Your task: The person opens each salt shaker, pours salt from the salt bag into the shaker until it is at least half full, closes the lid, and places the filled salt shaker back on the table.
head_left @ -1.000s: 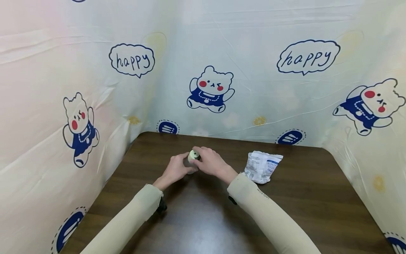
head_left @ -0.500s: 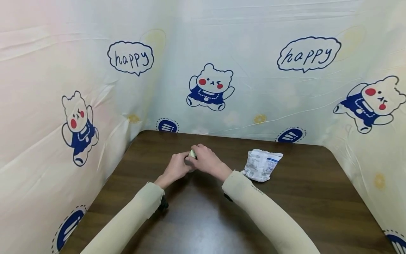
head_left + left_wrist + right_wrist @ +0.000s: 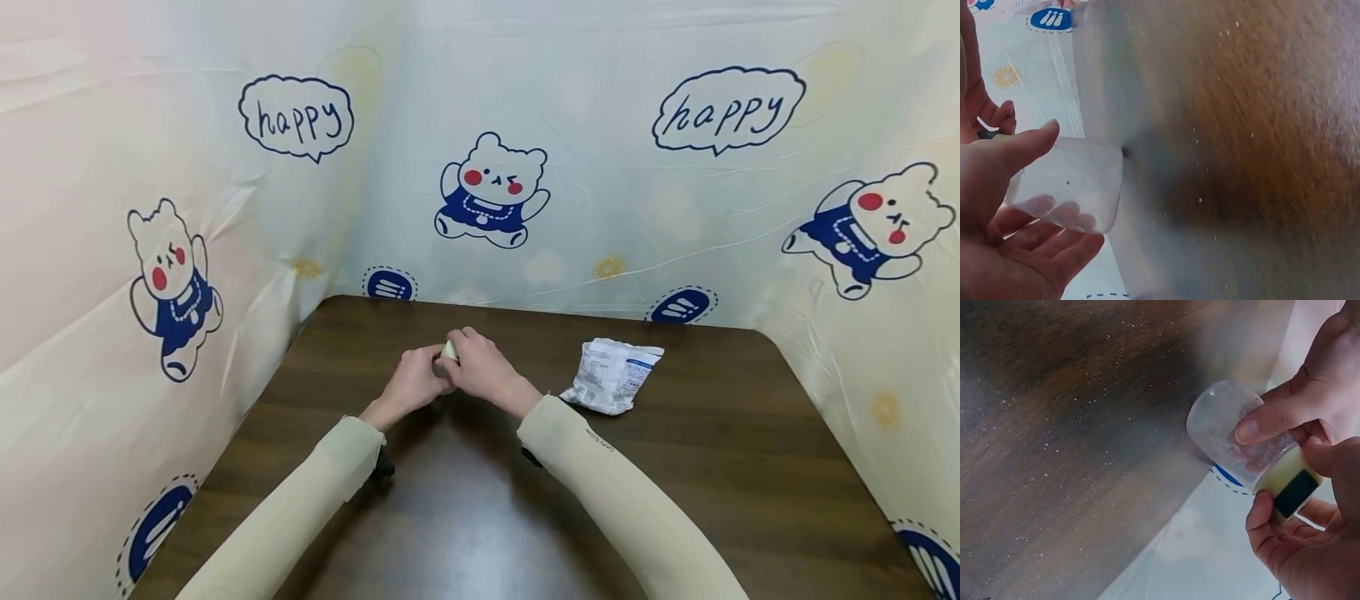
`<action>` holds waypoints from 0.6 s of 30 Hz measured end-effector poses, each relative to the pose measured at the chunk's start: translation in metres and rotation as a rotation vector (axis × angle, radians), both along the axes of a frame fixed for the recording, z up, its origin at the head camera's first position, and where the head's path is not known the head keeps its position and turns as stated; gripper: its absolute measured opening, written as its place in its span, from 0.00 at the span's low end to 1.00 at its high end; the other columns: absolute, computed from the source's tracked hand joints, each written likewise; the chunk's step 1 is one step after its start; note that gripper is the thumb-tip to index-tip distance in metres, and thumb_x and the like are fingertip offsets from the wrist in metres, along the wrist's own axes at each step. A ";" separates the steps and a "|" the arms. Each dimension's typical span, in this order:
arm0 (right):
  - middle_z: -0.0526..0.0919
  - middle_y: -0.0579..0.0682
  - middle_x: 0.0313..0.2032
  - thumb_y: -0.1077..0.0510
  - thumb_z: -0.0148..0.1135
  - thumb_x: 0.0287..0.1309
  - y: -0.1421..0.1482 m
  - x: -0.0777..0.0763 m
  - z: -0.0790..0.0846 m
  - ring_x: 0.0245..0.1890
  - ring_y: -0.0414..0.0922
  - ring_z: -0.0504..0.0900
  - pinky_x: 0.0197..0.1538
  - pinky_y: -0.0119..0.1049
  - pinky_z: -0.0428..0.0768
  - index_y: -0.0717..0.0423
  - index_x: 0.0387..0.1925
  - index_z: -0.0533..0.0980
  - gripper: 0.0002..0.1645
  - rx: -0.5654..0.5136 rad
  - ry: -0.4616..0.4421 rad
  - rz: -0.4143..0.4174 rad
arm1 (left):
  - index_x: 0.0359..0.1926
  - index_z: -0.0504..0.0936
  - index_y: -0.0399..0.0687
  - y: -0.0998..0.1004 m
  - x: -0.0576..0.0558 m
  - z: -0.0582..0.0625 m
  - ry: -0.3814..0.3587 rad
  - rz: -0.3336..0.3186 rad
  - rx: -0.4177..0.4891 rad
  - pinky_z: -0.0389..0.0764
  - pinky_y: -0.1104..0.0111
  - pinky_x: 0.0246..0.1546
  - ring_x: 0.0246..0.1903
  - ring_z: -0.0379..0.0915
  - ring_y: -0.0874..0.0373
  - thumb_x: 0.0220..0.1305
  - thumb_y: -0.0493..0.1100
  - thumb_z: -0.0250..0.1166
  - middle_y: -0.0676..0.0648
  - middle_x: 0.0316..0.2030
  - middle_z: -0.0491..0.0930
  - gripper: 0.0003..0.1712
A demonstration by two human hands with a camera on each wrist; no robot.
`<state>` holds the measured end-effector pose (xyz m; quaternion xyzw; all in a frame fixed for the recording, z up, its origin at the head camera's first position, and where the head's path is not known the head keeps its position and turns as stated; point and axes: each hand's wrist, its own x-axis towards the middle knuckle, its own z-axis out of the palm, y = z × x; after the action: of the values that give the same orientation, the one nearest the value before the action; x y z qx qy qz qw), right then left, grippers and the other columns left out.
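Both hands meet around one small container near the middle of the table in the head view. My left hand (image 3: pixel 411 383) grips its translucent plastic body (image 3: pixel 1079 181), with the thumb on one side and the fingers showing through the wall from the other. At the end of the body sits a pale yellow-green cap (image 3: pixel 1284 469) bearing a dark green rectangular patch (image 3: pixel 1295 494). My right hand (image 3: pixel 482 367) pinches this cap between thumb and fingers. The container is tilted in the right wrist view, and the hands hide most of it in the head view.
A crumpled white packet (image 3: pixel 611 377) with printed text lies on the brown wooden table (image 3: pixel 480 492), right of the hands. A pale printed curtain (image 3: pixel 600 192) surrounds the table's back and sides.
My right hand has turned over the cap and shifted slightly left, covering more of it. My left hand keeps its hold on the body. The head view has tilted slightly down.
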<state>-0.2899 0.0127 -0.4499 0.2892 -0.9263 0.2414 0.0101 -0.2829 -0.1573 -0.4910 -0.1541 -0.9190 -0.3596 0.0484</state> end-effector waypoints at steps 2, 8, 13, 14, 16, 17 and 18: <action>0.77 0.55 0.50 0.47 0.61 0.77 0.000 0.000 0.001 0.40 0.47 0.78 0.46 0.39 0.83 0.61 0.62 0.74 0.25 -0.004 -0.006 -0.010 | 0.51 0.86 0.41 0.001 0.000 0.001 0.004 0.008 -0.011 0.85 0.53 0.47 0.40 0.82 0.51 0.59 0.39 0.80 0.43 0.45 0.88 0.20; 0.78 0.55 0.50 0.47 0.62 0.77 0.001 -0.002 -0.001 0.40 0.47 0.78 0.45 0.38 0.82 0.61 0.62 0.75 0.25 -0.013 -0.004 -0.015 | 0.50 0.87 0.42 0.004 -0.001 -0.002 0.017 0.038 -0.014 0.85 0.54 0.46 0.39 0.83 0.51 0.57 0.42 0.83 0.44 0.43 0.89 0.21; 0.78 0.55 0.50 0.46 0.60 0.78 0.000 -0.002 -0.003 0.39 0.46 0.77 0.44 0.38 0.82 0.62 0.63 0.74 0.26 0.001 0.016 -0.011 | 0.49 0.88 0.42 0.003 -0.003 -0.003 0.009 0.038 0.026 0.86 0.55 0.44 0.35 0.81 0.51 0.57 0.40 0.81 0.45 0.41 0.89 0.19; 0.78 0.55 0.50 0.46 0.60 0.78 -0.001 -0.002 -0.002 0.39 0.46 0.77 0.44 0.38 0.82 0.62 0.63 0.74 0.26 0.001 0.018 -0.012 | 0.49 0.88 0.42 0.003 -0.003 -0.003 0.004 0.035 0.034 0.85 0.55 0.44 0.35 0.80 0.51 0.58 0.40 0.81 0.45 0.41 0.88 0.19; 0.78 0.56 0.50 0.47 0.60 0.78 -0.001 -0.001 -0.002 0.39 0.46 0.77 0.44 0.38 0.82 0.62 0.63 0.74 0.26 0.003 0.020 -0.012 | 0.50 0.87 0.42 0.002 -0.003 -0.002 -0.009 0.028 0.044 0.85 0.55 0.44 0.36 0.80 0.51 0.59 0.40 0.80 0.45 0.43 0.88 0.19; 0.78 0.56 0.50 0.47 0.60 0.78 -0.001 -0.002 -0.001 0.39 0.46 0.77 0.44 0.39 0.81 0.62 0.63 0.74 0.26 0.007 0.021 -0.011 | 0.51 0.87 0.42 0.001 -0.003 -0.002 -0.010 0.025 0.045 0.84 0.55 0.44 0.36 0.79 0.51 0.59 0.39 0.80 0.44 0.43 0.88 0.19; 0.78 0.56 0.50 0.47 0.60 0.78 -0.001 -0.002 -0.001 0.39 0.46 0.77 0.45 0.39 0.81 0.63 0.63 0.74 0.26 0.012 0.024 -0.008 | 0.51 0.87 0.42 0.001 -0.003 -0.002 -0.013 0.023 0.045 0.84 0.55 0.44 0.37 0.79 0.51 0.60 0.39 0.80 0.44 0.44 0.88 0.19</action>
<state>-0.2915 0.0116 -0.4504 0.2886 -0.9286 0.2323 0.0202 -0.2863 -0.1563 -0.4931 -0.1402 -0.9127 -0.3806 0.0501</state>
